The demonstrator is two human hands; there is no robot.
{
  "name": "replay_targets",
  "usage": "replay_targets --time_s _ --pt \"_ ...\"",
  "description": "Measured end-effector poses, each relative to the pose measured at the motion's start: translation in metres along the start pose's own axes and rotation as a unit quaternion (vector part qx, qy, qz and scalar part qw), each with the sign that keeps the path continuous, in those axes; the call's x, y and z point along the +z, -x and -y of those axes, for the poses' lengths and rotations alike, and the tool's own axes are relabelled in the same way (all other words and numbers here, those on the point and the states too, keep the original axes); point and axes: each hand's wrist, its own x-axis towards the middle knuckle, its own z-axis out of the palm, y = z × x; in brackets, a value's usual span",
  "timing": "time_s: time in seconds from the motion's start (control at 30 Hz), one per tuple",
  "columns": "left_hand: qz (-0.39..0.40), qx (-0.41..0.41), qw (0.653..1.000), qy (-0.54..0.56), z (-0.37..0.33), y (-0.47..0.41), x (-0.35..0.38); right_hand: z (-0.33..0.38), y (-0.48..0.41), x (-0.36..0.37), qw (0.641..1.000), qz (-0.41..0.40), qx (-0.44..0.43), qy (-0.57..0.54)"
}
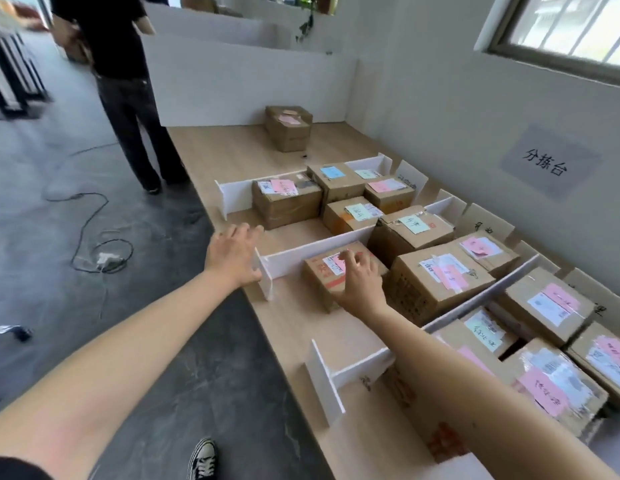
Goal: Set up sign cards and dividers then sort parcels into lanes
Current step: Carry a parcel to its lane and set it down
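- A grey paper sign (547, 163) on the white wall reads 分拣台 in black; the writing on the small white sign cards (410, 177) at the back of the lanes is too blurry to read
- The parcels (436, 278) are brown boxes with pink, green and blue notes stuck on top; the handwriting on the notes is too small to read
- The right hand (359, 284) rests on top of a small parcel (327, 271) with red print and a pink note; its fingers (353, 259) are bent over the top edge of the box, gripping it; this box sits in the middle lane, near the front edge of the counter (232, 147)
- The left hand (234, 254) is open with fingers spread; it touches the front end of the white divider (312, 249) just beside that box
- One more box (288, 128) stands alone farther back on the counter
- The counter is light wood; the floor (31, 202) is dark grey with a black cable (90, 216) lying on it; a window (575, 27) is up on the right; another person in black clothes (128, 81) stands by the counter
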Motion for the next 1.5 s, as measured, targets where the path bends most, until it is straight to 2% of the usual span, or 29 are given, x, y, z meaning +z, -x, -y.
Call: replay_targets --time_s 0.1,0.27,0.57,0.73,1.13,1.5 --pt "-0.004 -0.039 0.999 -0.010 0.033 -0.011 -0.004 0.039 -0.033 0.007 0.999 -0.019 -0.030 0.019" --pt "-0.001 -0.081 0.996 -0.025 0.100 -0.042 -0.003 0.104 -0.098 0.019 0.997 -0.002 -0.068 0.037" --pt "0.008 -0.130 0.991 -0.024 0.242 -0.101 -0.005 0.215 -0.204 0.049 0.997 0.026 -0.063 0.043" --pt "0.008 -0.127 0.991 -0.032 0.298 -0.123 0.001 0.259 -0.244 0.071 0.998 0.025 -0.043 0.026" --pt "0.014 -0.125 0.991 -0.039 0.350 -0.190 0.026 0.289 -0.324 0.092 0.997 0.043 -0.049 0.043" --pt "0.000 -0.106 0.994 -0.023 0.387 -0.289 0.047 0.316 -0.439 0.111 0.996 0.041 -0.071 0.022"
